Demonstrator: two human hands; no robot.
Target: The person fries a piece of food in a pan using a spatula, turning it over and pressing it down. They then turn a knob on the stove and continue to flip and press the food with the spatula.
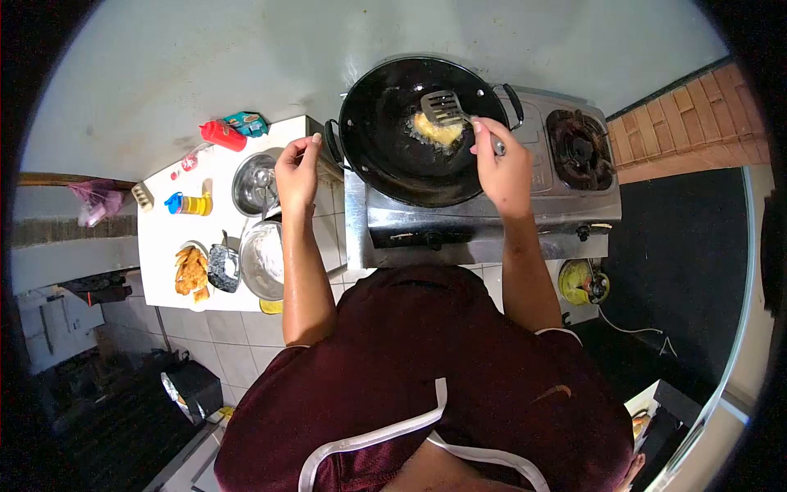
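My right hand (502, 168) is closed round the handle of a slotted metal spatula (443, 107), over the right side of a large black wok (393, 160). The spatula's head lies over the upper edge of a yellow piece of frying food (438, 131), with bubbling oil around it. To the left of the wok, near its left handle, my left hand (298, 170) is raised with thumb and fingertips pressed together. Whether anything small is between those fingertips cannot be made out.
A second burner (580, 150) is on the stove's right side. The white table (156, 246) at left holds metal bowls (262, 261), a plate of fried pieces (192, 271), a red bottle (223, 135) and a yellow bottle (195, 205). A gas cylinder (576, 281) stands below right.
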